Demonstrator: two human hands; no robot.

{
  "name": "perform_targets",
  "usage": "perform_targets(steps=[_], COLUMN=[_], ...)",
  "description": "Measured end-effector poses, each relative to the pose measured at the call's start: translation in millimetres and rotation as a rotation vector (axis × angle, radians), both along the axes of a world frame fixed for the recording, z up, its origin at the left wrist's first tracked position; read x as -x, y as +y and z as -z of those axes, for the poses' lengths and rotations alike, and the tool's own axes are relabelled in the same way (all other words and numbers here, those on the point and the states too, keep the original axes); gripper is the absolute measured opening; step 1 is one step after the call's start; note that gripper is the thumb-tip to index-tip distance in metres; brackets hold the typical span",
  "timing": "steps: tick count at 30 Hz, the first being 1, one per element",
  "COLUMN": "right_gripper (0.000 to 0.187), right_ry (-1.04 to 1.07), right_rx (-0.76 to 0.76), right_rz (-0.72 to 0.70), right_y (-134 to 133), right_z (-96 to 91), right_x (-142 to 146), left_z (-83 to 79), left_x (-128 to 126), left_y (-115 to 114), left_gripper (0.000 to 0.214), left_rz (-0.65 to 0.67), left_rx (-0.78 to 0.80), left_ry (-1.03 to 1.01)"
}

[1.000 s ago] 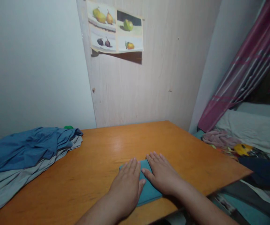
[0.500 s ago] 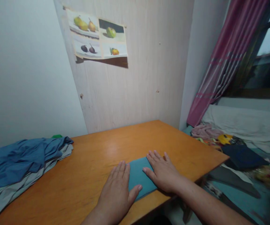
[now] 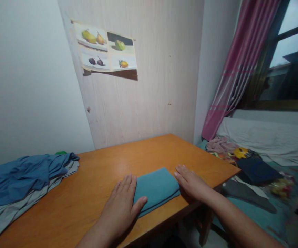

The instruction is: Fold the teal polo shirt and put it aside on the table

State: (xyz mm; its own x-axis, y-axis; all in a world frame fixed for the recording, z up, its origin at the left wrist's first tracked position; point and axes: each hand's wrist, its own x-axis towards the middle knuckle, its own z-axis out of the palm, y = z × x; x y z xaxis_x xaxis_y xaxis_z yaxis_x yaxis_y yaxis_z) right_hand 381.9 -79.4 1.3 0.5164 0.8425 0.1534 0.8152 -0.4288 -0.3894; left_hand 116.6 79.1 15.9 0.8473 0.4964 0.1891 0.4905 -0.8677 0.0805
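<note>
A teal cloth (image 3: 156, 187), folded into a flat rectangle with layered edges at its front, lies near the front edge of the wooden table (image 3: 99, 179). At the cloth's left side is my left hand (image 3: 123, 199), palm down, fingers stretched out, its thumb over the near left corner. My right hand (image 3: 191, 182) rests along the right side of the cloth, fingers extended and pointing away from me. Neither hand grips anything. The palms and the underside of the cloth are hidden.
Blue and grey clothes (image 3: 30, 179) lie piled on the table's left end. A wall with a fruit picture sheet (image 3: 104, 48) stands behind. Right of the table, a low surface holds a dark blue folded item (image 3: 258, 169) and other cloths below a pink curtain (image 3: 231, 65).
My right hand has slid right, off the cloth's top to its side, uncovering more of it. My left hand has shifted slightly left. The camera view has turned a little.
</note>
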Motion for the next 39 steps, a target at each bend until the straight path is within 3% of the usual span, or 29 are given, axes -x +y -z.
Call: perform_targets(steps=[5,9,13,17,21,25,29,32,36,39], right_gripper=[0.065,0.063,0.062,0.063,0.065,0.065,0.060,0.052,0.047,0.044], right_ry=[-0.114,-0.230,-0.284,-0.321,-0.335,-0.343,-0.399,-0.503,-0.644,-0.751], right_rx=[-0.225,-0.172,-0.097,-0.133,-0.200,-0.188,-0.178,-0.273,-0.427,-0.514], right_rz=[-0.102,-0.298,-0.330,-0.307,-0.303,-0.306,-0.352,-0.409,-0.508,-0.586], right_y=[-8,-17,-26,-29,-28,-26,-24,-23,-21,-16], right_z=[-11.9,-8.5,15.7,42.0,54.4,50.2,34.4,30.5,48.9,67.6], right_x=[17,52,69,66,63,62,60,57,46,34], left_z=[-11.2,-6.5,10.0,32.0,46.7,43.4,24.3,14.6,26.7,44.4], left_x=[-1,-6,-3,0,1,2,2,3,4,5], left_y=[-17,-39,-47,-40,-35,-36,-42,-48,-50,-48], left_gripper=[0.079,0.075,0.080,0.092,0.098,0.093,0.086,0.081,0.079,0.062], left_rz=[0.046,0.171,0.254,0.300,0.315,0.320,0.299,0.287,0.328,0.343], left_rx=[-0.037,0.012,0.075,0.016,-0.062,-0.039,0.078,0.146,0.166,0.150], left_ry=[-0.049,-0.005,0.096,0.091,0.067,0.055,0.063,0.032,0.005,0.000])
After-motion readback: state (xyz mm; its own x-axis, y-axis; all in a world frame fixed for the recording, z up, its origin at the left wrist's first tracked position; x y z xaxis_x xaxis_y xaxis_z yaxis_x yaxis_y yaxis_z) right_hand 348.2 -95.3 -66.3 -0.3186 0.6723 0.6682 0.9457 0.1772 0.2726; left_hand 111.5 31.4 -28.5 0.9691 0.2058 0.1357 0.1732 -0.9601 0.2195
